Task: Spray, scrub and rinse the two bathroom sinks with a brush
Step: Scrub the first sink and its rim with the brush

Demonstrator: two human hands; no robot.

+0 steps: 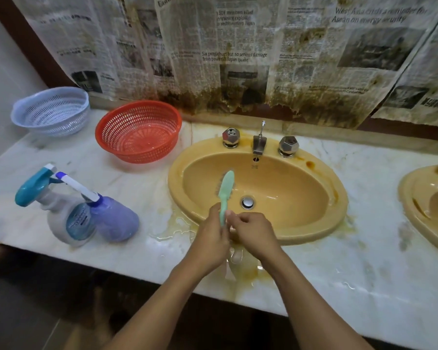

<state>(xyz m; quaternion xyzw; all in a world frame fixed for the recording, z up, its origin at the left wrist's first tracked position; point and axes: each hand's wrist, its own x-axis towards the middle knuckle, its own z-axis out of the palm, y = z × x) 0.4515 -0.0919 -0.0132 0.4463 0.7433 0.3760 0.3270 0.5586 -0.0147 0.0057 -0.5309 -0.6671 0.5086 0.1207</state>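
Green brush point(226, 189) points away over sink point(314, 223); left hand point(210, 236) grips it.

Stained newspaper sheets point(238, 59) cover the wall above a white marble countertop point(364, 269), dark floor point(36, 311) below.

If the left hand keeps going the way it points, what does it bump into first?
Probably the sink bowl, near the drain. The left hand points over the front rim, and the brush it holds would touch first. Its height above the bowl is unclear.
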